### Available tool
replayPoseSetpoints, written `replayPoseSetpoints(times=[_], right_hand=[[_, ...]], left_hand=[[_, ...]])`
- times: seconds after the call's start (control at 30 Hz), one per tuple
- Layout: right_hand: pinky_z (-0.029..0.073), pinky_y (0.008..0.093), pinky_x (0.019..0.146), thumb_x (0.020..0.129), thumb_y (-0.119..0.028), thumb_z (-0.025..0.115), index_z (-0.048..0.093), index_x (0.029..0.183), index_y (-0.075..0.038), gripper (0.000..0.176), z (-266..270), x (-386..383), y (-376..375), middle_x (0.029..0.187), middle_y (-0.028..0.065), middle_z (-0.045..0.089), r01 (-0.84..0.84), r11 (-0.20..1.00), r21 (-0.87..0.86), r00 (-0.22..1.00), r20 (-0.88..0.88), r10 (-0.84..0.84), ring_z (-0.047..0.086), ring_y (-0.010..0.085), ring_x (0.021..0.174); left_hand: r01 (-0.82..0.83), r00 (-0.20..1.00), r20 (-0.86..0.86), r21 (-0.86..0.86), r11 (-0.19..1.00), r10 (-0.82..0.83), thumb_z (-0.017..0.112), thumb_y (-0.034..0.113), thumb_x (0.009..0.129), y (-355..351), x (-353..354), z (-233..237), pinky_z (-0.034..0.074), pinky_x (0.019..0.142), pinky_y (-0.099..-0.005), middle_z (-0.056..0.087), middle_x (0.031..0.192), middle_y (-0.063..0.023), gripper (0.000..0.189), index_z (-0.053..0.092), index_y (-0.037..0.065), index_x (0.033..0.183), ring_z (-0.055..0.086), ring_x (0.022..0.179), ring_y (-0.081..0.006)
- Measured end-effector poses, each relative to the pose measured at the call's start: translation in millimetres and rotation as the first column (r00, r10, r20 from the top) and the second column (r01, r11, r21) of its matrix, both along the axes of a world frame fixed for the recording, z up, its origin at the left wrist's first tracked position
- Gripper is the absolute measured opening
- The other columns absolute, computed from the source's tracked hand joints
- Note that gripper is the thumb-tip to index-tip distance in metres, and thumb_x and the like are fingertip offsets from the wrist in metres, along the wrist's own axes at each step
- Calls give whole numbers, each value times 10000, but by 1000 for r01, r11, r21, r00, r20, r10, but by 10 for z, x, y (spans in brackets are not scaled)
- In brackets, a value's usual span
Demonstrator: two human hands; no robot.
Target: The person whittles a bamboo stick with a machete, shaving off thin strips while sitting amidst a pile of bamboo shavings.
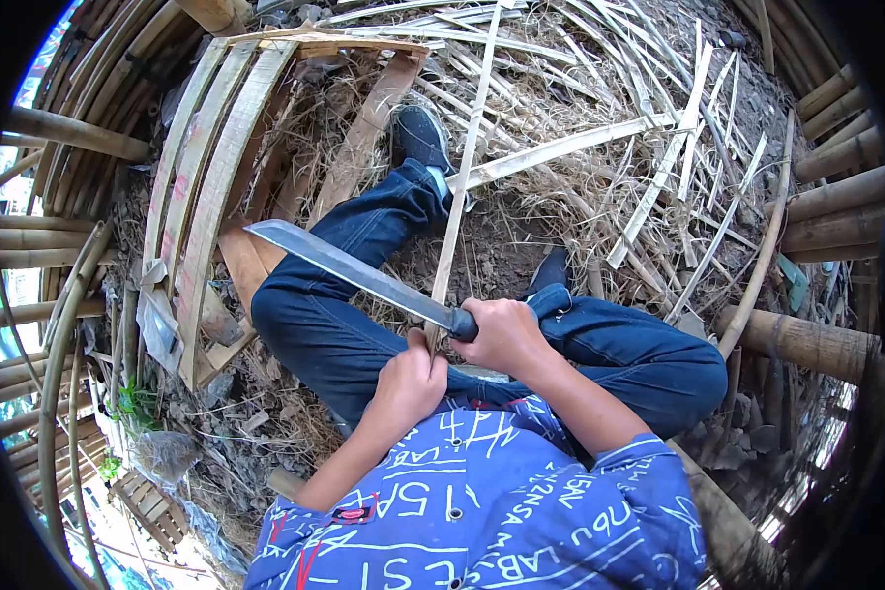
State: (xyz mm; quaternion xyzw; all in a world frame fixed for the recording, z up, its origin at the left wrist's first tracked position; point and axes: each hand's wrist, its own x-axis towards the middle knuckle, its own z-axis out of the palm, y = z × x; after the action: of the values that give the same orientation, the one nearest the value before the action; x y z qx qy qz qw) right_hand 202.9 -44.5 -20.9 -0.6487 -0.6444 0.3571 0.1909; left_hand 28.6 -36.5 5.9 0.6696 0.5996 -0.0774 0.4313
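Observation:
My right hand is wrapped round the dark handle of a machete. Its long blade points to the upper left, over my bent left leg. Closed on the near end of a long, pale bamboo strip, my left hand sits just below the blade. The strip runs away from me between my legs, up past my shoe. Near the handle, the blade crosses over the strip. My two hands are close together in front of my shirt.
Split bamboo strips and shavings litter the ground ahead and to the right. A slatted wooden crate stands at my left. Bamboo pole walls rise on both sides, with a thick pole near my right knee.

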Motion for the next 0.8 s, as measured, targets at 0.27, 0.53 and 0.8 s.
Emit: replayPoseSetpoints(times=[0.27, 0.53, 0.8], right_hand=[[534, 475, 656, 623, -267, 743, 648, 776, -66, 270, -173, 79, -43, 709, 190, 660, -60, 998, -31, 987, 146, 64, 659, 371, 694], [539, 477, 723, 666, -235, 701, 668, 766, -80, 187, -522, 475, 397, 741, 198, 666, 146, 988, -42, 955, 266, -130, 662, 388, 747], [541, 449, 756, 646, -240, 699, 677, 759, -77, 200, -642, 630, 741, 774, 188, 680, 148, 986, -76, 933, 341, -114, 675, 366, 783]], left_hand=[[-66, 979, 195, 34, 997, 58, 498, 144, 848, -47, -52, -81, 455, 740, -593, 585, 751, -364, 317, 412, -102, 1027, 584, 767, -536], [-102, 947, 304, -16, 995, 102, 516, 85, 807, -173, -131, -46, 426, 565, -489, 513, 626, -278, 206, 355, -29, 865, 546, 603, -472], [-89, 971, 213, -90, 992, 107, 516, 81, 810, -22, -161, 89, 458, 632, -543, 550, 658, -328, 221, 370, -57, 900, 578, 692, -517]])
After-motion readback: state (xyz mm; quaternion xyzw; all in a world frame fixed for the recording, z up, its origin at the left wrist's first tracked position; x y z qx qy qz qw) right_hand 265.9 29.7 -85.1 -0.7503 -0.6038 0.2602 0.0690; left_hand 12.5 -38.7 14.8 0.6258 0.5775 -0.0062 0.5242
